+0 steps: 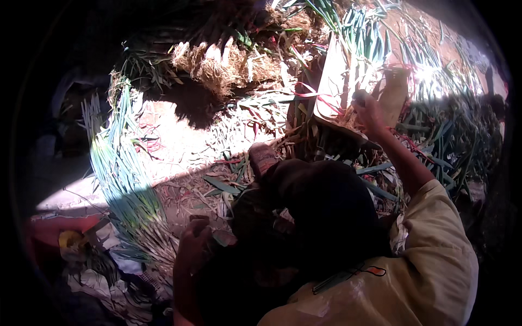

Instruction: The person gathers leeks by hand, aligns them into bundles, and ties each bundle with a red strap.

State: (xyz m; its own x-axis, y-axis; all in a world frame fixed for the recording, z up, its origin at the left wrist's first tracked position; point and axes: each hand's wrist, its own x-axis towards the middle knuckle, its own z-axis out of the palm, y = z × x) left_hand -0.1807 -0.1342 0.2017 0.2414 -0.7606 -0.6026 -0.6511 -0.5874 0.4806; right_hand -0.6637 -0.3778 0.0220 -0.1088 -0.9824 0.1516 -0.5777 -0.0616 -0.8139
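My right hand [368, 112] reaches forward, fingers bent, to the root end of a bundle of spring onions [365, 38] lying between two wooden boards [332, 77]. Glare and shadow hide whether the fingers grip any stalks. Red plastic tying strips [316, 94] cross the left board. Low in the shade, my left hand [195, 242] is held with bent fingers, and what may be in it is too dark to see. Just to its left lies a long bunch of spring onions [126, 179], green tops pointing away and pale ends near the hand.
Large rooty bundles [220, 65] are heaped at the back. More green stalks [452, 122] pile up on the right. Loose leaves and peelings [244, 138] litter the ground. A red container [61, 232] stands at lower left. Dark clothing [334, 199] blocks the middle of the view.
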